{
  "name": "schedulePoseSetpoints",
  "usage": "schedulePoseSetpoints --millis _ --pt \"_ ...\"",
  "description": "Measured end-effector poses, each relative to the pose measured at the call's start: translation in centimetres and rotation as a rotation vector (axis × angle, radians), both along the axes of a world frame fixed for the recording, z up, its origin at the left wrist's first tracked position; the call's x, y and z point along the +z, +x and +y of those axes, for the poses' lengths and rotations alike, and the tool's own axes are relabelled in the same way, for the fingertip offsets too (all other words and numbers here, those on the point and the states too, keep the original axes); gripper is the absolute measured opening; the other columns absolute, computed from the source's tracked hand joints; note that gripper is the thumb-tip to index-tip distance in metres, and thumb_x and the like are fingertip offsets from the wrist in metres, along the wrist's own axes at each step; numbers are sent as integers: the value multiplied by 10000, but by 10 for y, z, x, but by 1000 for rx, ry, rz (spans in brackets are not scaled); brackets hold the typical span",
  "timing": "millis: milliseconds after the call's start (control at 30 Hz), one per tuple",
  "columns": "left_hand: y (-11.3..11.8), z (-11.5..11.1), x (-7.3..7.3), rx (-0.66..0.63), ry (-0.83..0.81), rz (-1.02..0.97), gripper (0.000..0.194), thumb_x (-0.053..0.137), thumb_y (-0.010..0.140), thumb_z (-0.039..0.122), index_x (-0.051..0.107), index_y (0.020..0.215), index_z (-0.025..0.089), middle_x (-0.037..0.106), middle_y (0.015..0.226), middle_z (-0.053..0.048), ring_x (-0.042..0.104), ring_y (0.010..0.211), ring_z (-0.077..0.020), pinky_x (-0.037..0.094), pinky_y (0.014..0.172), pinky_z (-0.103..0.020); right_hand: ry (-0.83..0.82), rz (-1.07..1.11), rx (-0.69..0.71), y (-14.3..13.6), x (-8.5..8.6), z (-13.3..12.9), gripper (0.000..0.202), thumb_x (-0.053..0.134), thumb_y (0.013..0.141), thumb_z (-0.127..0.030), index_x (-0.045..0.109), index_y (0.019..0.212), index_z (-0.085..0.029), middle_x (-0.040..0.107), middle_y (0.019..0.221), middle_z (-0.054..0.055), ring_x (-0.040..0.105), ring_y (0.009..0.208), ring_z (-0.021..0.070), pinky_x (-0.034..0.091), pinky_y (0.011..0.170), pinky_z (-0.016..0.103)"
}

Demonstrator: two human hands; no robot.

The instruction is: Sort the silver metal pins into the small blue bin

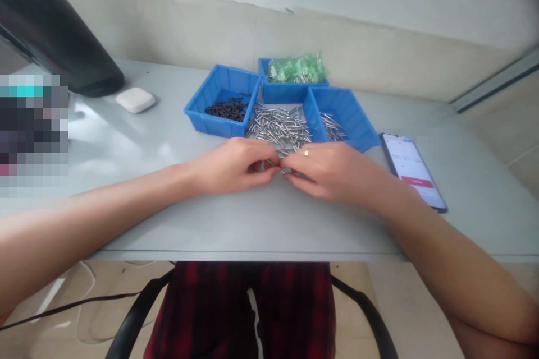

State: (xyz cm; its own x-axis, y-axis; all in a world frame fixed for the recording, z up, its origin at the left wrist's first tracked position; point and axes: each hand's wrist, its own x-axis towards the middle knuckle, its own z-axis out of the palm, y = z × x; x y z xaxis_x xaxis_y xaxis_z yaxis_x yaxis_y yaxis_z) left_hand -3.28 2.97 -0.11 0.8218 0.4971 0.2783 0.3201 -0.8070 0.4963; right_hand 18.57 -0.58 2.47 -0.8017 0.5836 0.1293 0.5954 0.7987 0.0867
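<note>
My left hand (236, 167) and my right hand (324, 171) meet fingertip to fingertip near the middle of the table, both closed in a pinch. Between them shows a thin silver metal pin (283, 171), rivet-like in shape; the fingers hide most of it. A ring sits on a right-hand finger. Just beyond the hands lies a loose heap of similar silver pins (280, 126). Around it stand three blue bins: the left bin (196, 115) has dark pins (227, 109), the right bin (357, 118) several silver pins (332, 126), and the back bin (282, 92) a green plastic bag (301, 69).
A phone (412, 171) with its screen lit lies right of my right hand. Farther left are a white earbud case (135, 100) and a tall dark cylinder (63, 28). A wall (177, 28) closes off the back, and the table's front edge (252, 255) runs before my lap.
</note>
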Motion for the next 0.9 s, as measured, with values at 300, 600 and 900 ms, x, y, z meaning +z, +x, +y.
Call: schedulePoseSetpoints --millis 300,600,900 --pt "-1 0 0 11 4 15 157 495 881 227 631 905 152 624 796 -19 580 709 -109 437 644 -197 -11 16 -21 0 0 1 155 460 911 -228 599 880 -165 627 762 32 563 702 155 312 577 273" --pt "-1 0 -2 9 -4 0 169 497 887 245 635 927 156 643 828 -24 597 737 -115 452 660 -208 2 35 -8 0 0 2 147 468 893 -207 588 817 -167 609 721 27 521 646 143 298 566 268" --pt "-1 -1 -2 9 -13 7 171 496 891 250 633 936 157 641 832 -25 597 744 -115 454 664 -207 -27 31 -19 0 1 2 145 470 892 -203 587 814 -168 606 727 27 519 651 141 287 564 268"
